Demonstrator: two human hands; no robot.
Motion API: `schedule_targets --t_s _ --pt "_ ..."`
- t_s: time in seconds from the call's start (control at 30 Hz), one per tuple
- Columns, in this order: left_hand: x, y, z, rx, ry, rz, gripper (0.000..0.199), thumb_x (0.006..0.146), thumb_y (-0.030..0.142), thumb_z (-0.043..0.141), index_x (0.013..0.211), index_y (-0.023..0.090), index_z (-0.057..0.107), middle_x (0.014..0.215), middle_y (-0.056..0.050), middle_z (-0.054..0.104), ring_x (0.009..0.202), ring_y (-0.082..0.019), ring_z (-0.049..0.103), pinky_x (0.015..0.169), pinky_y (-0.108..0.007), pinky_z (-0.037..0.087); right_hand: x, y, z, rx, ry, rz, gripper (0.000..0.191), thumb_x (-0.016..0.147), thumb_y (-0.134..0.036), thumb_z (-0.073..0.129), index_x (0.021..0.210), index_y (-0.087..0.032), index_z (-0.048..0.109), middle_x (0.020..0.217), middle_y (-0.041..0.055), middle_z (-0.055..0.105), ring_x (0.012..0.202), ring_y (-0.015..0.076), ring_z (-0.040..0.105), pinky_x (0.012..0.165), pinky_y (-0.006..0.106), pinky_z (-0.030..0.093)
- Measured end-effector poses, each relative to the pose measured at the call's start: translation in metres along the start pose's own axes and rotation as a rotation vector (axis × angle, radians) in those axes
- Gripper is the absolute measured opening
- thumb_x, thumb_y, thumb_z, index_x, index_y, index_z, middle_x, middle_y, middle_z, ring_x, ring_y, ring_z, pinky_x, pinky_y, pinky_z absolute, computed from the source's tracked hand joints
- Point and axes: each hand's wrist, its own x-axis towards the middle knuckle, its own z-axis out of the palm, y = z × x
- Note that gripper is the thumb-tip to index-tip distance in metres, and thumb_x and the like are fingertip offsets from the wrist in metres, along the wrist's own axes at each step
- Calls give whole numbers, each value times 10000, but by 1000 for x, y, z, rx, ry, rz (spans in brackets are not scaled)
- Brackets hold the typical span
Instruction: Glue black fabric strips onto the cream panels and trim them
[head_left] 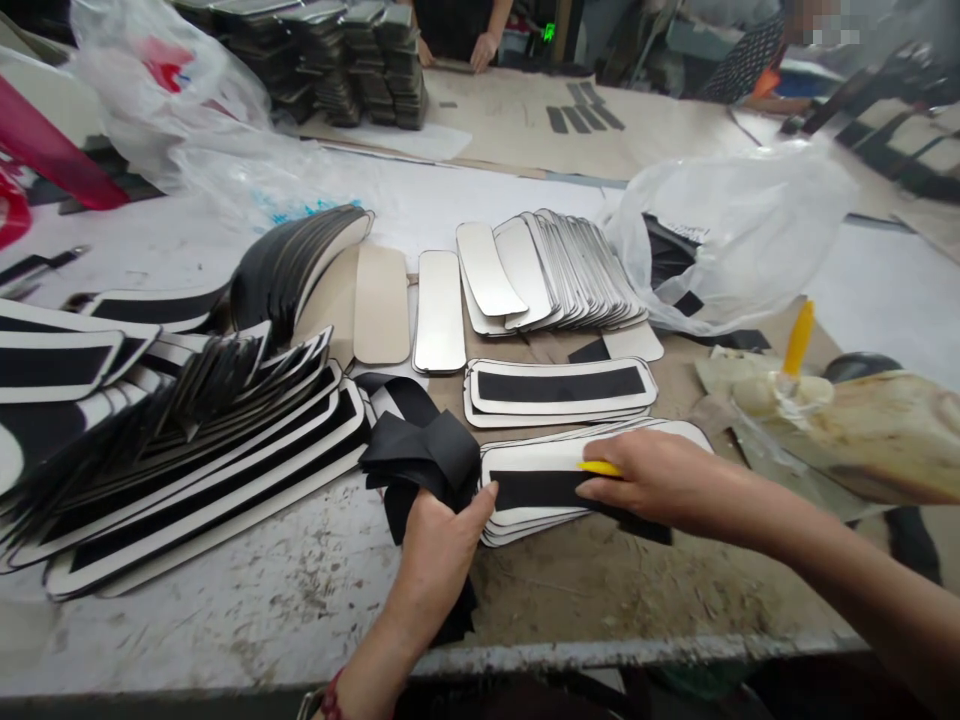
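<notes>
My left hand is closed around a bundle of loose black strips, its thumb at the left end of a single black strip. That strip lies along the top panel of a stack of white rounded panels. Over the strip's right part, my right hand is closed on a thin yellow tool; the tool's working end is not clear. Just behind is a smaller pile of white panels with a black strip on top. Another black piece sticks out below my right hand.
Many strip-bearing panels fan out at left. Bare white panels lean in a row behind. At right, a yellow brush handle rises from a plastic-wrapped container. Plastic bags lie farther back. Another person's hands rest at the far table.
</notes>
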Motion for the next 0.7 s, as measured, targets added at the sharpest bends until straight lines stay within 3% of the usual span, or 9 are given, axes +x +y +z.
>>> schedule_targets --t_s 0.1,0.2,0.33,0.53,0.7 --pt "1 -2 -1 110 -23 51 286 696 303 703 927 150 634 1071 -80 640 1057 -258 553 989 -344 361 -23 40 3 43 80 130 275 863 -414 441 840 -207 622 794 50 655 715 198 600 594 263 354" --pt "2 -4 -2 141 -16 14 346 682 327 715 960 139 631 1050 -84 653 1030 -266 569 977 -352 378 -32 59 10 -21 166 301 315 867 -437 435 947 -201 628 868 84 666 808 252 611 634 298 379" --pt "2 -4 -1 184 -2 9 403 663 366 734 973 130 631 1047 -85 659 1050 -265 561 1011 -352 347 -27 53 16 -134 165 417 310 869 -431 448 944 -195 634 893 112 676 842 278 620 657 322 400" --pt "3 -2 -1 209 -9 -95 538 630 444 742 1023 95 628 969 -109 679 1022 -326 572 967 -432 397 -20 51 15 -122 154 424 253 845 -414 498 892 -206 635 887 103 686 852 271 632 665 323 423" --pt "3 1 2 269 14 -50 583 614 436 751 1076 111 606 1063 -111 647 1086 -314 537 1037 -423 321 -18 58 20 -93 170 399 234 838 -400 525 887 -201 637 890 111 688 863 290 634 663 336 437"
